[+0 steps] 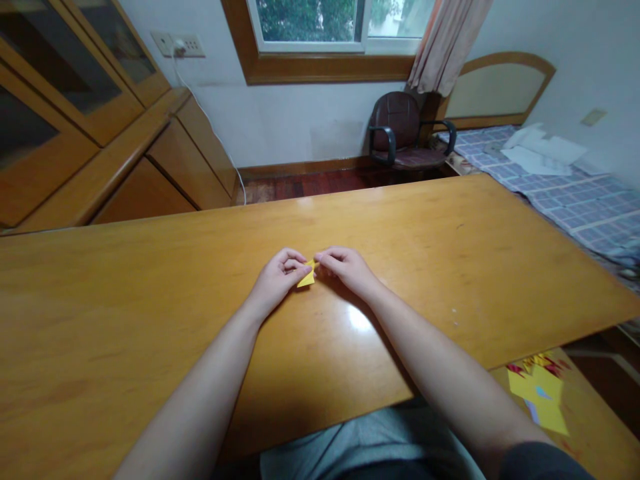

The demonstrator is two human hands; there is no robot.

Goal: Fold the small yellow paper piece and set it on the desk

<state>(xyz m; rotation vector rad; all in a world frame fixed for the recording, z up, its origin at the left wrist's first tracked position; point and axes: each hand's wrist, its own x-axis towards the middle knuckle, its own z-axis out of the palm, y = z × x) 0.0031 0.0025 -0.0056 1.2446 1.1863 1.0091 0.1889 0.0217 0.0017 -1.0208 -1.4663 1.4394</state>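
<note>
A small piece of yellow paper point(307, 277) is held low over the wooden table point(150, 320), near its middle, and is pinched from both sides; the left hand point(277, 277) is curled closed on its left edge, while the right hand point(345, 267) is closed on its upper right corner, the fingertips of both meeting almost over the paper; the grip seems so arranged that the sheet is kept steady and flat against the surface while a fine crease is worked; both forearms are rested on the tabletop, presumably for support. More coloured paper point(543, 393) is seen on a lower surface to the right, well apart; a dark office chair point(405, 130) is stood by the wall under the window point(320, 27), beside a bed point(575, 193).
</note>
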